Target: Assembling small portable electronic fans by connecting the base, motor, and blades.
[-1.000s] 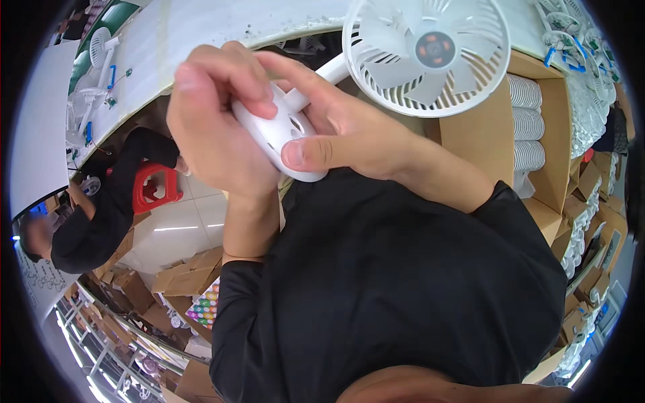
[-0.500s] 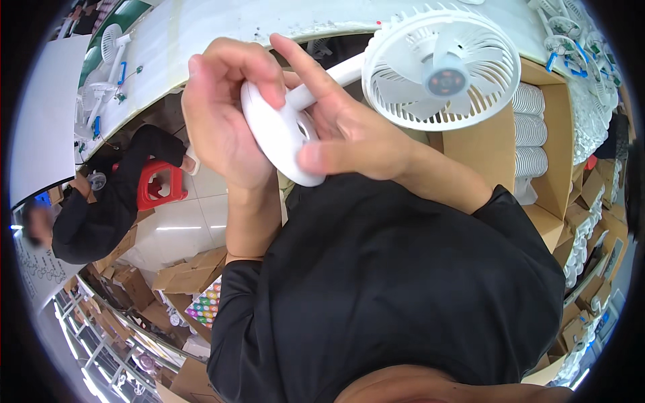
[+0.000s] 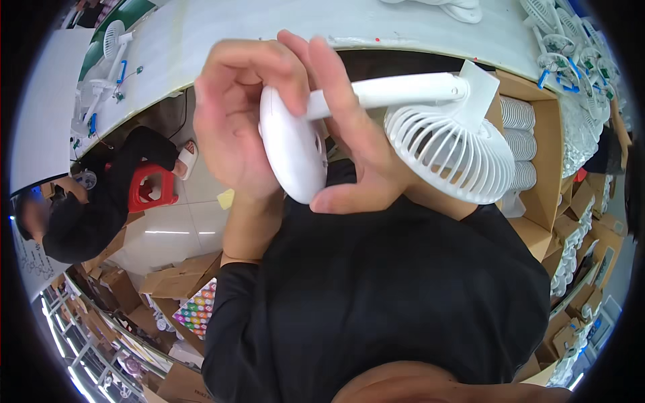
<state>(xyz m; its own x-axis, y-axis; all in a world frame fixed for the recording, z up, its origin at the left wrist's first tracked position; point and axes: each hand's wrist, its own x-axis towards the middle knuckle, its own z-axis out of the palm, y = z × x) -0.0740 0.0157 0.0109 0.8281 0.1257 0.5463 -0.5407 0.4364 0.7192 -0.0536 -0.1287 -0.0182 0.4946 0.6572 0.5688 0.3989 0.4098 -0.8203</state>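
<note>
Writing first: well apart from the workbench [image 3: 228, 30], lower left, a box [image 3: 196, 309] is showing rows of coloured printed dots; a brown carton [image 3: 176, 384] farther down is bearing small dark lettering. White fan [image 3: 416, 91] is being held at the workbench's near side. Its base [image 3: 287, 148] is showing smooth, rounded plastic; a straight stalk is joining a ribbed, domed cage [image 3: 460, 158]. Left hand [image 3: 235, 124] is curling fingers over the base, clamping it. Right hand [image 3: 369, 161] is spreading thumb and forefinger apart, thumb touching the base's lower end; cannot tell whether its other fingers are gripping.
</note>
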